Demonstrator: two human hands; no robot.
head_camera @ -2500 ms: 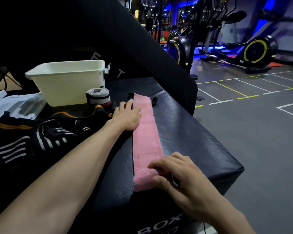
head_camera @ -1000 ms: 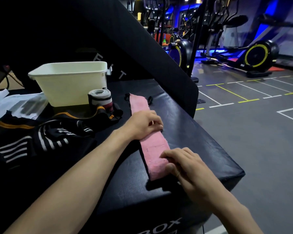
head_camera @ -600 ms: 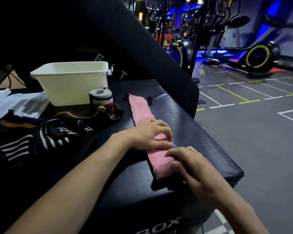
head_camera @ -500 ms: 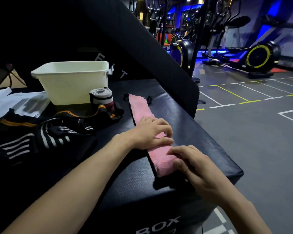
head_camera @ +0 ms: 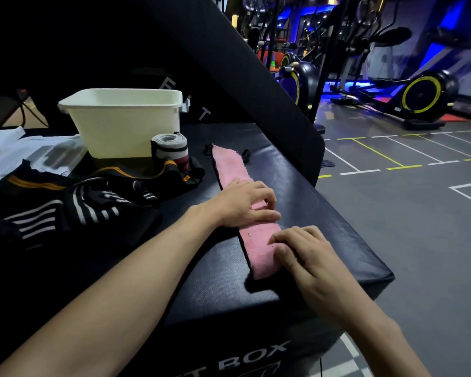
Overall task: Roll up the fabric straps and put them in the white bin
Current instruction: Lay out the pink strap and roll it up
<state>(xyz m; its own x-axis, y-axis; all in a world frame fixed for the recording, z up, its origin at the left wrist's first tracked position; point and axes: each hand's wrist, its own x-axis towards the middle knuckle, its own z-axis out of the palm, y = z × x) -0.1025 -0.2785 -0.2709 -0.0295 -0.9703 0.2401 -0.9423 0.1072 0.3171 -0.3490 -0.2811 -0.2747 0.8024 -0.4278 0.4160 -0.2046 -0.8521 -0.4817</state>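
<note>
A long pink fabric strap (head_camera: 230,168) lies flat along the top of a black padded box (head_camera: 321,213). My left hand (head_camera: 242,205) rests palm-down across the strap's middle, fingers curled over it. My right hand (head_camera: 305,254) presses with its fingertips on the strap's near end, close to the box's front edge. The white bin (head_camera: 123,126) stands at the far left of the box. A rolled grey strap (head_camera: 170,149) with dark bands stands upright next to the bin.
A heap of black straps with white and orange stripes (head_camera: 74,202) lies left of my left arm. White sheets (head_camera: 25,156) lie beyond it. A slanted black pad (head_camera: 242,74) rises behind the box. Exercise machines (head_camera: 419,93) stand on the grey floor at right.
My left hand has slid down the pink strap from its far end to its middle. My right hand has stayed at the near end. The strap now lies at a slight angle.
</note>
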